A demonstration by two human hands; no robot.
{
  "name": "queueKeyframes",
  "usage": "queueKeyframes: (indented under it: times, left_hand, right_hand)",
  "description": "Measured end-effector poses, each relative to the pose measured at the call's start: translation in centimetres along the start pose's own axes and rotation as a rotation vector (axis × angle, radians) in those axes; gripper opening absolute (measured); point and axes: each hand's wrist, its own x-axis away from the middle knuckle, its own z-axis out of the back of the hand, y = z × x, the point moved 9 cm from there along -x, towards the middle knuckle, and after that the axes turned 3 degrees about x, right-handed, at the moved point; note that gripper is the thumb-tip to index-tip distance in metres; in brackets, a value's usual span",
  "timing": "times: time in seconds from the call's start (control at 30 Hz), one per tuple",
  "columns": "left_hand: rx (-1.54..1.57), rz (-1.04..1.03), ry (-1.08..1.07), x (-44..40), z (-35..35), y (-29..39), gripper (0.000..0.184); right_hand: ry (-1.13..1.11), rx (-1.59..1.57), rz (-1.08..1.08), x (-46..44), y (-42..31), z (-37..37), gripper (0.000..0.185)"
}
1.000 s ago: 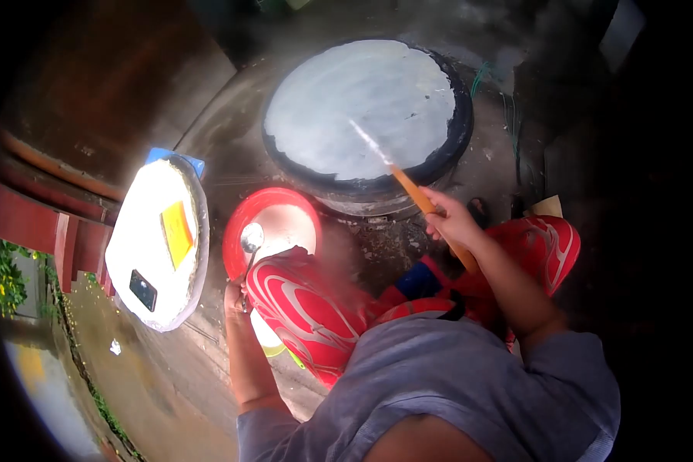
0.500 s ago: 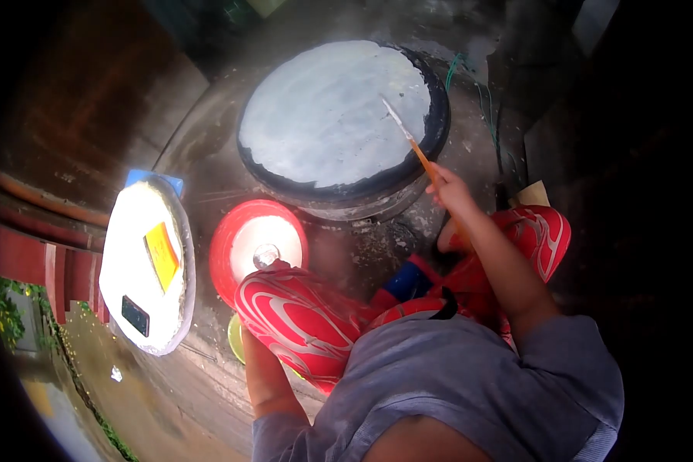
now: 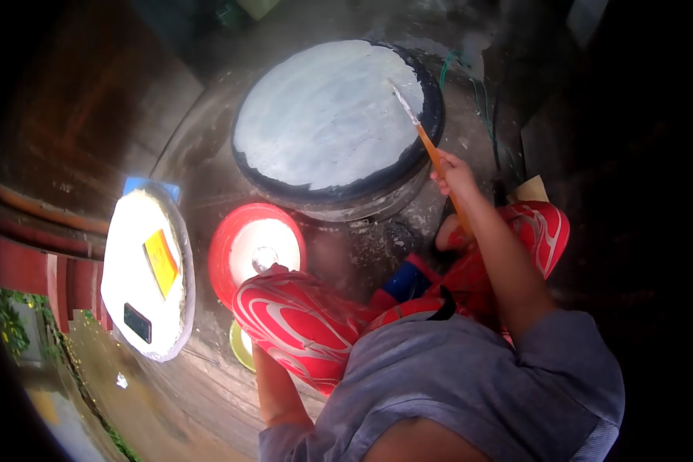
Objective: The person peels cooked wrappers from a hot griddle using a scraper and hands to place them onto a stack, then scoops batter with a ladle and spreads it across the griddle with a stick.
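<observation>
My right hand (image 3: pixel 456 175) is closed around the orange-brown handle of a long, thin wooden spatula (image 3: pixel 431 148). Its whitish, batter-coated tip rests on or just over the right part of a large round white sheet of batter (image 3: pixel 323 115). That sheet covers most of a round dark griddle (image 3: pixel 436 115), leaving a black rim bare around its edge. Of my left arm only the forearm shows; the left hand is hidden behind my left knee.
Left of my knee stands a red basin (image 3: pixel 222 250) with white contents and a metal ladle-like piece. Further left, a stack of round white sheets (image 3: pixel 127 254) carries a yellow packet (image 3: pixel 161 263) and a phone (image 3: pixel 137 323). A yellow-green bowl (image 3: pixel 240 346) sits under my knee.
The spatula's tip has shifted slightly up and to the right, toward the far right edge of the batter sheet. My right hand keeps its hold, and the view has moved slightly.
</observation>
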Motion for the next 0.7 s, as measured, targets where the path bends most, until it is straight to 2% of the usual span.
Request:
queueKeyframes:
  times: [0.03, 0.1, 0.13, 0.2, 0.3, 0.33, 0.4, 0.43, 0.5, 0.57, 0.63, 0.67, 0.7]
  left_hand:
    - [0.003, 0.0, -0.004, 0.0, -0.2, -0.1, 0.02]
    - [-0.005, -0.002, 0.004, 0.3, -0.1, -0.3, 0.02]
    - [-0.003, 0.001, 0.001, 0.2, -0.3, -0.4, 0.02]
    - [-0.004, -0.003, 0.005, 0.2, -0.4, -0.6, 0.02]
    - [-0.007, -0.008, 0.009, 0.4, -0.1, -0.8, 0.02]
    - [-0.005, -0.008, 0.013, 0.5, 0.0, -0.9, 0.02]
    - [-0.008, -0.009, 0.014, 0.5, -0.1, -1.0, 0.02]
    - [-0.009, -0.011, 0.014, 0.5, 0.0, -1.0, 0.02]
    - [-0.009, -0.012, 0.021, 0.6, 0.3, -1.0, 0.02]
    - [-0.016, -0.016, 0.031, 0.6, 0.6, -1.1, 0.02]
    - [-0.024, -0.016, 0.038, 0.8, 0.9, -1.2, 0.02]
    - [-0.029, -0.017, 0.039, 0.9, 1.0, -1.1, 0.02]
    - [-0.024, -0.019, 0.041, 0.8, 1.0, -1.1, 0.02]
  right_hand:
    - [0.003, -0.005, 0.0, -0.8, -0.2, -0.3, 0.033]
    - [0.136, 0.337, 0.095, -2.6, -1.6, 0.3, 0.029]
    - [0.137, 0.334, 0.095, -4.1, -0.8, 0.4, 0.029]
    - [0.312, 0.957, 0.528, -4.1, -4.2, -0.9, 0.028]
    - [0.268, 1.134, 0.457, -3.4, -4.2, -2.3, 0.03]
    - [0.27, 1.133, 0.458, -3.8, -3.4, -2.0, 0.03]
    - [0.142, 0.655, 0.619, -4.4, -2.3, -1.6, 0.03]
    - [0.146, 0.654, 0.619, -2.8, -3.8, -1.4, 0.03]
    - [0.104, 0.153, -0.119, -1.6, -0.6, 1.1, 0.031]
    - [0.179, 0.197, -0.097, -2.8, 0.4, 3.1, 0.031]
    - [0.315, 0.483, 0.321, -4.6, -1.0, 4.8, 0.031]
    - [0.317, 0.48, 0.316, -4.8, -0.2, 5.3, 0.031]
    - [0.292, 0.708, 0.42, -3.6, -1.5, 4.7, 0.031]
